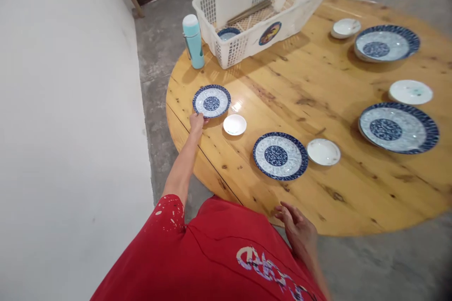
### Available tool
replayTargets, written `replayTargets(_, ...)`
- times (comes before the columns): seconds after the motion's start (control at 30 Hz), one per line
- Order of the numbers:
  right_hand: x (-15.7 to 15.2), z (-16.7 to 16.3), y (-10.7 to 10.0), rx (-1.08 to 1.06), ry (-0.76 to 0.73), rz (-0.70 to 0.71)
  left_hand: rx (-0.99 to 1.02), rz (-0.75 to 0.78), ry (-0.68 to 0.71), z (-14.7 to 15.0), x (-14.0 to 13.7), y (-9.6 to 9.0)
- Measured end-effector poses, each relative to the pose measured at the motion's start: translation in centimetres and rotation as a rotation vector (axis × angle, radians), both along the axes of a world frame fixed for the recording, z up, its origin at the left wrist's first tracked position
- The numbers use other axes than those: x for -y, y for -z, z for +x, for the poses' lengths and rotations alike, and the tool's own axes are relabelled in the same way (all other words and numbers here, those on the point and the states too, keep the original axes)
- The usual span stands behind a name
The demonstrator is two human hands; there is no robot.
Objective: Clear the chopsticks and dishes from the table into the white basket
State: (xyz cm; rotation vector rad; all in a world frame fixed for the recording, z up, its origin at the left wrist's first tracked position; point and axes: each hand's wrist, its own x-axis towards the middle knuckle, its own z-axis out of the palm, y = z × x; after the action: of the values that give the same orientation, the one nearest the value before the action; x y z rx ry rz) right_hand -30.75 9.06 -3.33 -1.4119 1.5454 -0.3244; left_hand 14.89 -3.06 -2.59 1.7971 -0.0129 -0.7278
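Observation:
My left hand reaches out and grips the near rim of a small blue-and-white plate lying on the round wooden table. A small white saucer sits just right of that plate. My right hand hangs at the table's near edge, fingers apart, holding nothing. Another blue-and-white plate with a white saucer beside it lies in front of my right hand.
A white plastic basket at the table's far side holds chopsticks and a bowl. A teal flask stands left of it. Two more blue plates and saucers lie to the right. A white wall rises on the left.

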Motion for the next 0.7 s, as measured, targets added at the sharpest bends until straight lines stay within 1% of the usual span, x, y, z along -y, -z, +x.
replayTargets(0.1,1.3,0.8,-0.6,0.011,0.005,-0.043,0.076,-0.045,0.042,-0.1,-1.0,-1.7)
replayTargets(0.2,3.7,2.3,-1.9,0.062,0.021,-0.095,0.16,-0.101,0.147,-1.3,-2.3,-3.8)
replayTargets(0.3,6.4,4.1,-3.5,0.176,0.053,-0.168,0.163,-0.134,0.298,-4.2,-3.4,-5.3)
replayTargets(0.37,8.0,5.2,-4.5,0.263,0.077,-0.198,0.127,-0.146,0.407,-6.8,-3.9,-5.7)
replayTargets(0.47,9.8,6.3,-5.3,0.371,0.15,-0.199,0.055,-0.133,0.553,-11.1,-4.2,-5.4)
replayTargets(0.53,10.6,6.4,-5.3,0.418,0.211,-0.185,0.021,-0.103,0.65,-13.9,-4.2,-4.7)
replayTargets(0.63,11.2,5.7,-4.3,0.397,0.269,-0.178,0.002,-0.065,0.781,-17.1,-4.3,-3.5)
replayTargets(0.7,11.2,4.8,-3.2,0.334,0.274,-0.183,0.007,-0.032,0.84,-18.5,-4.3,-2.8)
